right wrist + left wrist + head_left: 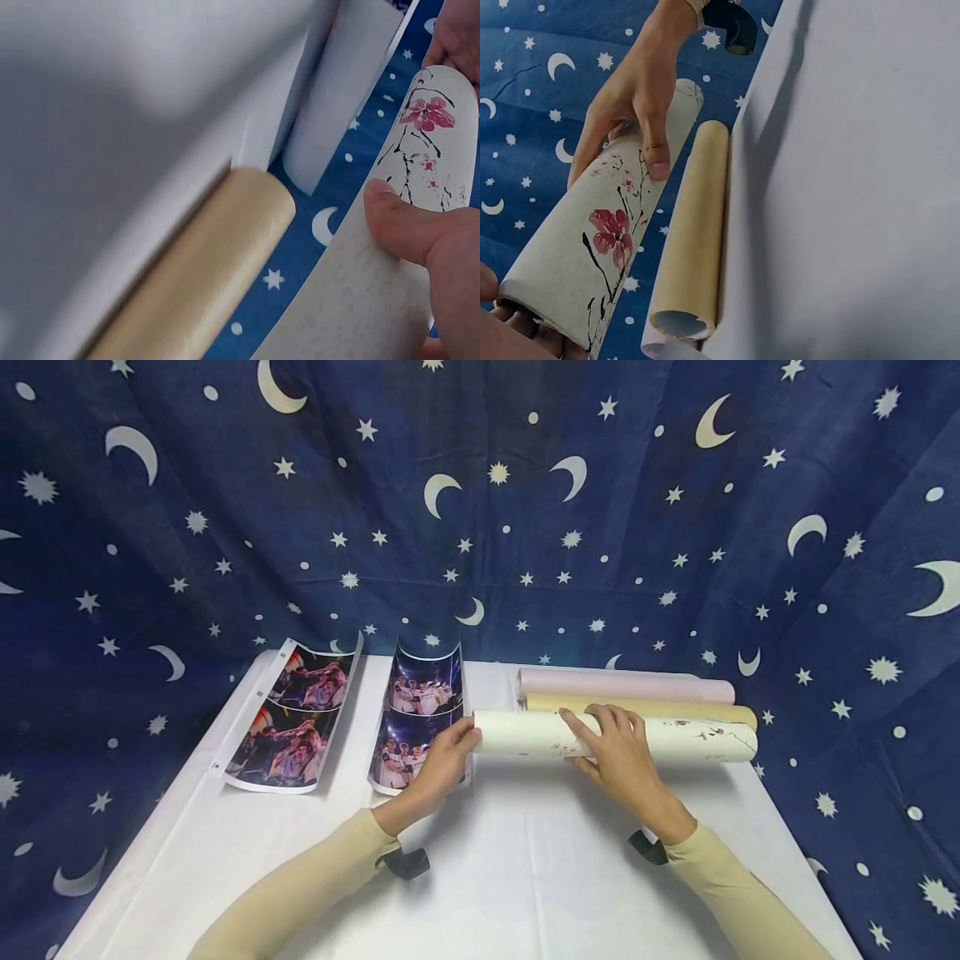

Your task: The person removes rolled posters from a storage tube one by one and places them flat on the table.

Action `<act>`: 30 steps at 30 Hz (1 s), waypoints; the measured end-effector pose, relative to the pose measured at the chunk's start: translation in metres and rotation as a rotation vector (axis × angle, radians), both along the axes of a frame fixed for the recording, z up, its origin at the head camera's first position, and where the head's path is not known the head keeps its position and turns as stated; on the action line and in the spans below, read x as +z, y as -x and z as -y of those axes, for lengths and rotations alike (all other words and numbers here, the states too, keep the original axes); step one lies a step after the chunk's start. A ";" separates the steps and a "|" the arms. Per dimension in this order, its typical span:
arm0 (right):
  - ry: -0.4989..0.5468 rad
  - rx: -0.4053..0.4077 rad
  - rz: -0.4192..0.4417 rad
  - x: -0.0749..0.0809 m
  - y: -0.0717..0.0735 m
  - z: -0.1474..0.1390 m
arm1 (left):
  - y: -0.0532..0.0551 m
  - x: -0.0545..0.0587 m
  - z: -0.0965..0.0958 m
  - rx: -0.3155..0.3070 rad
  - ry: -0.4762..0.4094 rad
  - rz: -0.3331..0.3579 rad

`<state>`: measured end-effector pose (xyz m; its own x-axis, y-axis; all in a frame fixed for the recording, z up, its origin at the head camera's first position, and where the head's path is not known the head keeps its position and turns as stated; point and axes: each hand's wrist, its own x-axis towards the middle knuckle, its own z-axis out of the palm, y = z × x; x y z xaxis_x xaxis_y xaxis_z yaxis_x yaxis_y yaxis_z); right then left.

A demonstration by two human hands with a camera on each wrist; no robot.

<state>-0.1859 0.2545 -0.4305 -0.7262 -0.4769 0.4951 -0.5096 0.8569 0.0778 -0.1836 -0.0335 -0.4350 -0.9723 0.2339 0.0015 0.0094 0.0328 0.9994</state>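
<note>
A cream wallpaper roll (525,732) with red blossoms and dark twigs is held level above the table's far side. My left hand (442,760) grips its left end; in the left wrist view the fingers reach into the hollow end. Around the middle of the roll, my right hand (618,756) holds on from above, its thumb (394,217) lying along the near side. Just behind are a yellow roll (555,702) and, farther back, a pink roll (630,685), both lying on the table. The cream roll hides part of the yellow one.
Two curled glossy photo prints lie at the left: a stage-scene print (296,718) and a group-photo print (416,727) near my left hand. They rest on a white-covered table (525,868). A dark blue cloth (480,552) with moons and stars hangs behind and at the sides.
</note>
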 end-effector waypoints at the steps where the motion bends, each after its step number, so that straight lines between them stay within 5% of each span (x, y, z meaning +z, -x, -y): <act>1: 0.004 0.001 0.006 -0.003 -0.002 0.001 | -0.002 -0.001 0.001 0.000 -0.001 -0.003; 9: 0.038 0.010 0.044 -0.016 -0.009 0.010 | -0.009 -0.008 0.008 -0.021 0.014 0.005; 19: 0.077 0.021 0.092 -0.027 -0.012 0.015 | -0.008 -0.016 0.013 -0.086 -0.047 0.053; 30: 0.081 0.028 0.128 -0.037 -0.009 0.017 | -0.007 -0.022 0.014 -0.089 -0.081 0.056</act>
